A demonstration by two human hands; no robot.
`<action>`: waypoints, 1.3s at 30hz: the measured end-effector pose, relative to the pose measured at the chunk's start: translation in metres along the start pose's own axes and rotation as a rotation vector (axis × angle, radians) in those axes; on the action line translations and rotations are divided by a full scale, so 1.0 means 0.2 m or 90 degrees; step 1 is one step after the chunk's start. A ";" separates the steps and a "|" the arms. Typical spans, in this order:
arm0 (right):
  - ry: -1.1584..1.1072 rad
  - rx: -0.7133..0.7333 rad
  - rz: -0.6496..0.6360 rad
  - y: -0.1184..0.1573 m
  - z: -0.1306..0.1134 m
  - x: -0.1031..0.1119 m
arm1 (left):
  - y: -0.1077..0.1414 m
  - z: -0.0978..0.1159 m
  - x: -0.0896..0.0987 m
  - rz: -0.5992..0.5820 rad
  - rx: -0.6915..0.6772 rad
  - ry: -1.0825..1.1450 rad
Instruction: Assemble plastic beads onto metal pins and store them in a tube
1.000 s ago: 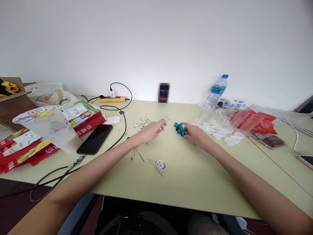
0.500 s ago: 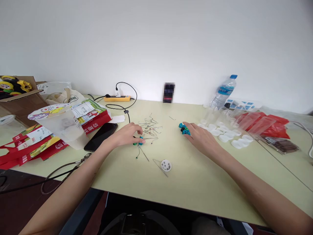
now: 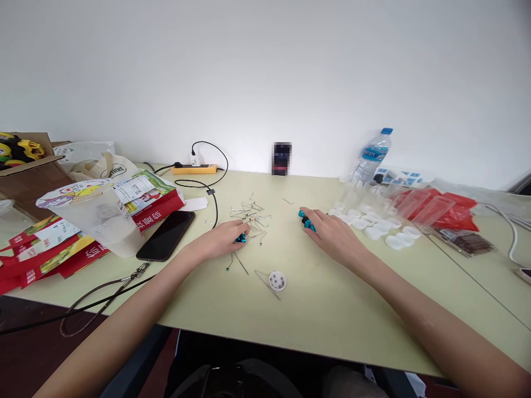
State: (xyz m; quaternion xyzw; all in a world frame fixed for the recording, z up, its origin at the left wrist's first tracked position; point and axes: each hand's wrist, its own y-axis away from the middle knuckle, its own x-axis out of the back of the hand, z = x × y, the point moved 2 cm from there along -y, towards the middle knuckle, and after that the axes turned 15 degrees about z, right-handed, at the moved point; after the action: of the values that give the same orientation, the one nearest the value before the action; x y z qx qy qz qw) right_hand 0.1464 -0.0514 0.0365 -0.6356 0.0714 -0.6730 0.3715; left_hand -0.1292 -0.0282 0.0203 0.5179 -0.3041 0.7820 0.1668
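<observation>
My left hand [image 3: 222,239] is low over the table, its fingers curled round small shiny blue pieces [image 3: 241,237] whose kind I cannot make out. Beside its fingertips lies a loose cluster of thin metal pins [image 3: 254,213], some of them bent. My right hand [image 3: 332,232] rests on the table further right, palm down. Its fingers close over a clump of blue and black pieces [image 3: 307,220], partly hidden under them. Nearer to me are a small round white dish [image 3: 277,281] with several dark dots and a bent wire [image 3: 265,282] beside it.
Clear tubes [image 3: 409,204], white caps [image 3: 375,229] and a water bottle [image 3: 371,157] stand or lie at right. At left are a plastic cup [image 3: 103,221], a phone [image 3: 166,236], red packaging [image 3: 41,243] and a carton [image 3: 31,182]. A power strip [image 3: 194,169] lies by the wall.
My left hand's fingers have drawn in over the blue pieces, and the green bit beside them is covered now. My right hand stays over its clump. The view has shifted slightly.
</observation>
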 end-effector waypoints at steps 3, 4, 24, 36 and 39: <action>0.003 0.002 0.012 0.00 0.00 0.01 | 0.00 0.01 -0.01 0.019 0.001 0.006; 0.003 0.001 0.013 -0.01 0.00 0.01 | -0.01 0.01 -0.01 0.024 0.003 0.006; -0.817 -0.376 -0.124 0.03 -0.16 -0.03 | -0.22 0.42 -0.16 0.164 -0.030 0.365; -0.323 -0.170 -0.131 0.02 0.03 0.01 | -0.48 0.38 -0.34 -0.066 0.269 0.813; -0.261 -0.123 -0.151 0.02 0.04 -0.01 | -0.51 0.38 -0.37 -0.071 0.284 0.799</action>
State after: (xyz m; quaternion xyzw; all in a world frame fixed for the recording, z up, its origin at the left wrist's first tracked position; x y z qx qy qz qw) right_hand 0.1547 -0.0503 0.0344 -0.7952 -0.0163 -0.5590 0.2344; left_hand 0.0132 0.0035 0.0056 0.0016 0.0471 0.9693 0.2412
